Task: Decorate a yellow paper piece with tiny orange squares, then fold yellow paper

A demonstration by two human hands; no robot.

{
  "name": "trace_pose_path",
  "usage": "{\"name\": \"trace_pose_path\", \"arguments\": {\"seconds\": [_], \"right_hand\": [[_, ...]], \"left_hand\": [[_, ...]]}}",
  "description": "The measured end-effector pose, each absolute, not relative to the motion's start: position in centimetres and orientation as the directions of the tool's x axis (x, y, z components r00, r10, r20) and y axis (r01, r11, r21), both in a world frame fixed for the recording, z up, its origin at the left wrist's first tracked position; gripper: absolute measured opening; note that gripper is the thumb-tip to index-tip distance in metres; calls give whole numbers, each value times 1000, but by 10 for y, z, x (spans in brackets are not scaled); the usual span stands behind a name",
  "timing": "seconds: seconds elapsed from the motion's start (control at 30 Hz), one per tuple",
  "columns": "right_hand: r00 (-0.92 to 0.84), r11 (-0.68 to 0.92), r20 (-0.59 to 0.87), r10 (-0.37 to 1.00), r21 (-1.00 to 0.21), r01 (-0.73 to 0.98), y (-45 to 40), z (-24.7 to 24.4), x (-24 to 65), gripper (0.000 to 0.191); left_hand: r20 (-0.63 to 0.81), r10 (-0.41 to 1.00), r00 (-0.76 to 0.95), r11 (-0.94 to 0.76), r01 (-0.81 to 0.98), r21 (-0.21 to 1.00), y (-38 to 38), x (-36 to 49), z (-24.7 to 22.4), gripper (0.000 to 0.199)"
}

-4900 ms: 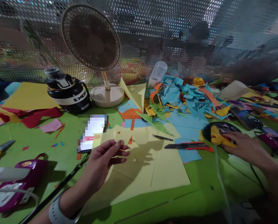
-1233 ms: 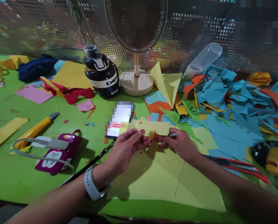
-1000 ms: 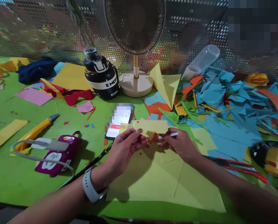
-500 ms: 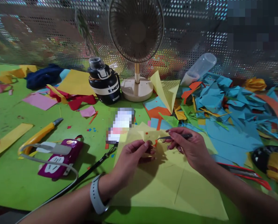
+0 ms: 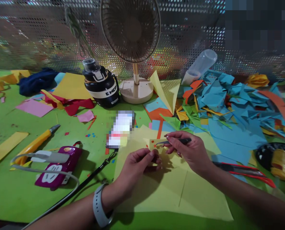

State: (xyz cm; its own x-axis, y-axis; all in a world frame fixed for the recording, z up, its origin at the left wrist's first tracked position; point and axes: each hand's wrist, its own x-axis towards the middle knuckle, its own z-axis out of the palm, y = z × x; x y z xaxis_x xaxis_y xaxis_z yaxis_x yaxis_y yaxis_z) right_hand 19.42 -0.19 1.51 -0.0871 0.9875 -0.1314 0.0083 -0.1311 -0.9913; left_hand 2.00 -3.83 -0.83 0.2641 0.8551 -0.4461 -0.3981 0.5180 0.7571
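Slim dark metal tweezers (image 5: 184, 141) sit pinched in my right hand (image 5: 190, 151) above the broad pale-yellow paper sheet (image 5: 202, 198), long axis crosswise, tips toward its left edge; my left hand (image 5: 138, 166) bunches narrowly, contents unclear.

black bottle (image 5: 101, 85), white band (image 5: 98, 96): "NC", further letters unclear | smaller print below: illegible

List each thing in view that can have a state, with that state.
Tweezers: held in right grip
Left grip: curled, contents unclear
Yellow sheet: spread flat
Phone: lying flat, lit
Black bottle: upright, capped
Fan: upright, spinning unclear
Clear container: tilted
Red cutter: lying flat
Yellow cutter: lying flat
Purple device: lying down
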Motion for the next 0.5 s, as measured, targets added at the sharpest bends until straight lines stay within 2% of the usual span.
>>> {"name": "trace_pose_path", "arguments": {"seconds": [0.2,0.5], "right_hand": [[-90,-88,-89,992,-996,19,-4,14,194,23],[-97,-59,-58,994,-998,-14,-4,13,194,16]], "left_hand": [[-434,856,281,516,-405,755,-39,19,-9,22],[-415,863,289,502,-397,768,-39,18,-12,21]]}}
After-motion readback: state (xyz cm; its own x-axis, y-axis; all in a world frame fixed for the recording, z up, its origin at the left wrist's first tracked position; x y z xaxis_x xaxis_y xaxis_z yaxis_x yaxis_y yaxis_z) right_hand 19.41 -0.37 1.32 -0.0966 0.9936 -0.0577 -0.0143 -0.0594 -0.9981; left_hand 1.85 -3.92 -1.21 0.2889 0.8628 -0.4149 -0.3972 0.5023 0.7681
